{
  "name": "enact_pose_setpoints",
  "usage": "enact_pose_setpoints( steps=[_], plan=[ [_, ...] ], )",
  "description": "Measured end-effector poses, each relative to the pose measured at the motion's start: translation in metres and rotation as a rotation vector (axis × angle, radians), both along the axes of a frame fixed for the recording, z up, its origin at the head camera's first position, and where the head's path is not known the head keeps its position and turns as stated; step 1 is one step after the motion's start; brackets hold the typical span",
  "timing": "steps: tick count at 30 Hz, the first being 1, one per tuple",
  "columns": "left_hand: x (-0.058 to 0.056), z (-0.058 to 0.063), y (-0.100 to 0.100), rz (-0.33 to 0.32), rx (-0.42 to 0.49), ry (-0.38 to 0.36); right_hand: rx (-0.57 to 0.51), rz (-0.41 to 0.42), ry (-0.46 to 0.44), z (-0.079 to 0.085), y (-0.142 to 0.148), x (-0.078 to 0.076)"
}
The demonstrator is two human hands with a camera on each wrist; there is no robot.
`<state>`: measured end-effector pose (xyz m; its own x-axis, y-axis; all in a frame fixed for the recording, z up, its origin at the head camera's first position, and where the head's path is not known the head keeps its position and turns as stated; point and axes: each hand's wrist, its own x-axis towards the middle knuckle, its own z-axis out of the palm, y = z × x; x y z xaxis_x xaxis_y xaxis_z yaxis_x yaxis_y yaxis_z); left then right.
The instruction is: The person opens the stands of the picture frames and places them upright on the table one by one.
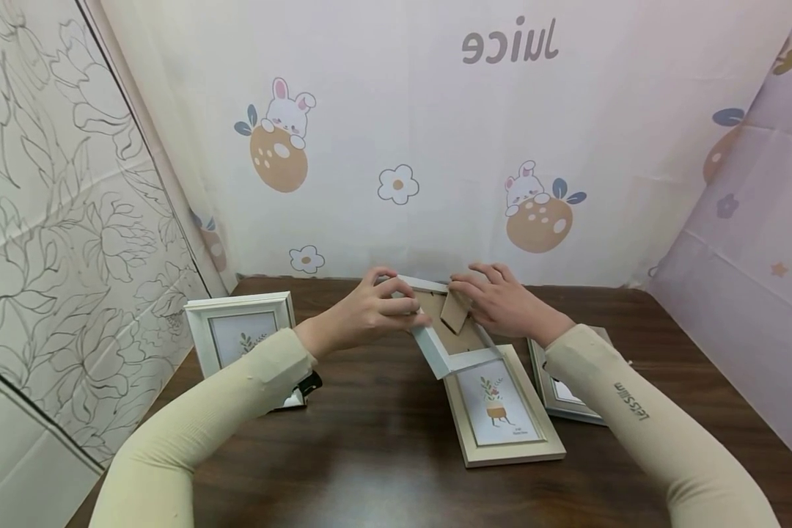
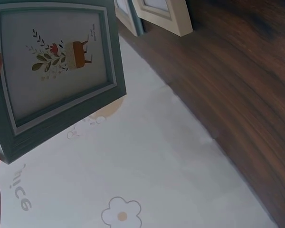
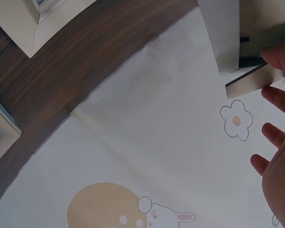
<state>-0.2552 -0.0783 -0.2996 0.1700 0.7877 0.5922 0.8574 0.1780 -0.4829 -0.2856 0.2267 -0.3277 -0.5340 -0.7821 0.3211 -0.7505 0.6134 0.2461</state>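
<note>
A picture frame is held up above the table with its brown back towards me. The left hand grips it by its left side. In the left wrist view its front shows a grey-green border around a plant picture, with fingertips at the edge. On its back, the right hand pinches the small brown stand, which is swung out from the backing. The right wrist view has thumb and forefinger on that stand, the other fingers spread apart from it.
Under the held frame, a cream picture frame lies face up on the dark wooden table. Another frame is partly hidden by the right sleeve. At left stands a pale frame, partly behind the left sleeve. Printed cloth hangs behind the table.
</note>
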Motion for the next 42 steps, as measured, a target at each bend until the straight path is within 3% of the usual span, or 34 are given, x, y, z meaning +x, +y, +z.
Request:
enact_pose_setpoints(
  steps=[16,26,36,42],
  plan=[
    [-0.003,-0.003,-0.001,0.081,-0.033,0.033,0.029,-0.091,0.230,0.011,0.005,0.005],
    [-0.003,-0.004,-0.001,0.077,-0.029,0.013,0.025,-0.103,0.228,0.011,0.005,0.007],
    [-0.001,-0.003,0.002,0.051,-0.024,0.012,0.010,-0.130,0.129,0.001,0.002,0.005],
    [-0.001,-0.003,0.002,0.054,-0.020,0.016,0.013,-0.118,0.145,-0.002,0.002,0.005]
  ],
)
